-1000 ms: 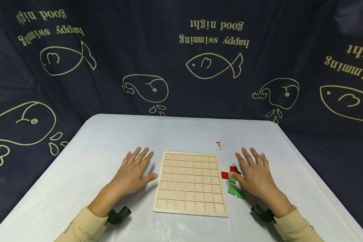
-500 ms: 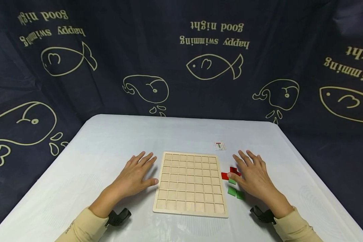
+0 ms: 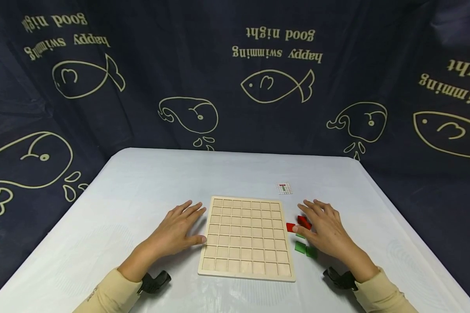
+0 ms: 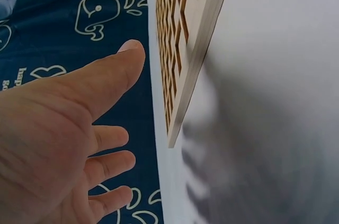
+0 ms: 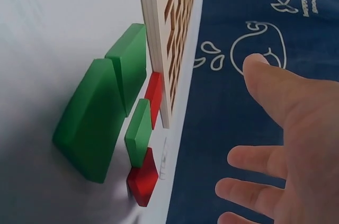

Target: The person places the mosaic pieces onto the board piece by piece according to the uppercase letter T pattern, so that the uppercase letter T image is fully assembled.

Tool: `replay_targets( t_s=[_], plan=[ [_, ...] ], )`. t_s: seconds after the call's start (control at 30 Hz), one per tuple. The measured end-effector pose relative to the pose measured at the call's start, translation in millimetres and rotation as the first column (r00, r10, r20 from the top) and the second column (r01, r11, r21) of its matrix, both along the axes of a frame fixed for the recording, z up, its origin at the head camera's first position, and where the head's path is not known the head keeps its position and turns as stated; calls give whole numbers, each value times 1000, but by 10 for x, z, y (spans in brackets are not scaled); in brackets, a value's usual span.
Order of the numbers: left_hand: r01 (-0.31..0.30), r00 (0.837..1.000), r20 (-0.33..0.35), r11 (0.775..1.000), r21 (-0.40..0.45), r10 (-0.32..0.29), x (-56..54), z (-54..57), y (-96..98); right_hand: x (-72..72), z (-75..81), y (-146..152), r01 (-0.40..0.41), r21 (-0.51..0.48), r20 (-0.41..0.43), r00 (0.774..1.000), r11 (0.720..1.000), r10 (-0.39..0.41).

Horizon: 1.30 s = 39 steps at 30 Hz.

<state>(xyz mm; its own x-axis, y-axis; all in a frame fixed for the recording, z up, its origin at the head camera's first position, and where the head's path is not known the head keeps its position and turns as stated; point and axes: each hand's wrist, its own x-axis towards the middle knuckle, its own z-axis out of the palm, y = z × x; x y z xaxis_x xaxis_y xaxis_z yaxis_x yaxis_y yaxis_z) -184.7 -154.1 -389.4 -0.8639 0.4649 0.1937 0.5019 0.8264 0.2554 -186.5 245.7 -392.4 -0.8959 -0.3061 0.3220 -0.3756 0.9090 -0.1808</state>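
A pale wooden grid board [image 3: 246, 237] lies flat on the white-covered table. Just off its left edge hovers my left hand [image 3: 174, 230], fingers loosely extended and holding nothing; its thumb overlaps the board's edge in the head view. On the opposite side my right hand [image 3: 327, 230] hangs above several square tiles, holding none. Green tiles [image 3: 300, 247] lie nearest me, and red tiles [image 3: 290, 227] are farther out, one by the board's edge. Part of this group is hidden under the right hand; in the right wrist view the green tiles [image 5: 92, 118] stand apart from the fingers.
A small card [image 3: 284, 188] printed with a grid and a red and green T-like pattern lies beyond the board's far right corner. Behind the table [image 3: 203, 169] hangs a dark curtain [image 3: 235, 126] with fish and whale drawings. Each wrist carries a black device [image 3: 155, 281].
Both hands have sunk a little, their fingertips dropping nearer the table. The right fingers have shifted slightly left over the tiles, and the left thumb closer to the board. Board and tiles stay put.
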Motion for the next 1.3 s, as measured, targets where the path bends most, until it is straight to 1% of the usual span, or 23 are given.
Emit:
replay_targets(
  t_s=[0.17, 0.3, 0.43, 0.6, 0.8, 1.03, 1.3],
  plan=[
    [12, 1000, 13, 1000, 6, -12, -4, -15, 8, 0, -17, 1, -33, -33, 16, 999, 999, 34],
    [38, 999, 35, 999, 14, -38, -16, -26, 4, -10, -47, -2, -59, -70, 23, 998, 996, 61],
    [61, 997, 52, 998, 21, -62, -24, -33, -1, -17, -72, -14, -64, -91, 38, 997, 994, 68],
    [76, 993, 82, 996, 49, -80, -32, -40, -4, -32, -89, -21, -61, -98, 62, 996, 993, 68],
    [93, 983, 148, 991, 100, -107, -57, -72, -8, -52, -107, -23, -87, -121, 68, 993, 989, 96],
    [124, 964, 216, 981, 149, -155, -92, -122, -27, -73, -112, -28, -92, -129, 74, 992, 987, 102],
    [151, 953, 233, 969, 194, -195, -112, -148, -33, -106, -112, -36, -104, -127, 84, 990, 986, 115]
  ],
)
